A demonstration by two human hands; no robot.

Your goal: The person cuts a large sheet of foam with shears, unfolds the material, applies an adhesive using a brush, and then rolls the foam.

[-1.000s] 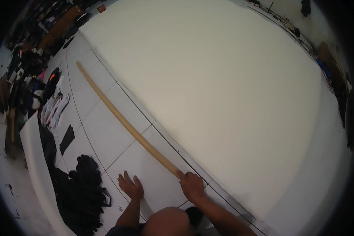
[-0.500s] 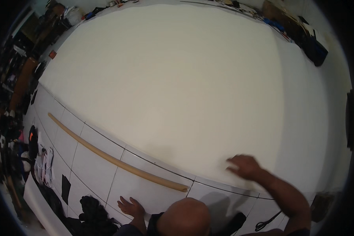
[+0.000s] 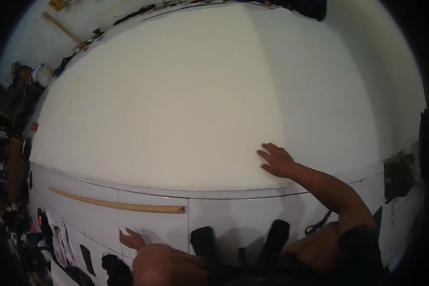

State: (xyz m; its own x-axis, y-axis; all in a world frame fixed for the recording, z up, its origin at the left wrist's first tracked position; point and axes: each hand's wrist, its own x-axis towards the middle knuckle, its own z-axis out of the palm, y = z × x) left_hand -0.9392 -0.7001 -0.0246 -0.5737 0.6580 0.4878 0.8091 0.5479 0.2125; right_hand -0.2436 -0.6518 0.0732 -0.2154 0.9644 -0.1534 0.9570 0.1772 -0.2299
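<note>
A large cream sheet (image 3: 167, 105), cloth or paper, lies spread over the white tiled floor. Its right part (image 3: 319, 109) looks whiter, or is a second layer; I cannot tell which. With fingers spread, my right hand (image 3: 277, 159) lies over the sheet's near right area, by the line between the cream and white parts. No object is in it. My left hand (image 3: 132, 239) is low at the left, beside my bent knee (image 3: 159, 264), fingers apart and holding nothing. A long tan tube or pole (image 3: 119, 205) rests on the tiles just beyond that hand.
Dark-handled scissors (image 3: 314, 228) lie by my right leg. A dark bundle (image 3: 115, 269) and a flat black piece (image 3: 87, 260) are at the lower left. Clutter lines the left side. A brown box-like thing (image 3: 399, 177) stands at the right, near the wall.
The view has turned, so the sheet's near edge now runs nearly level. My right hand has moved further in over the sheet, its fingers more spread. My left hand stays low and open.
</note>
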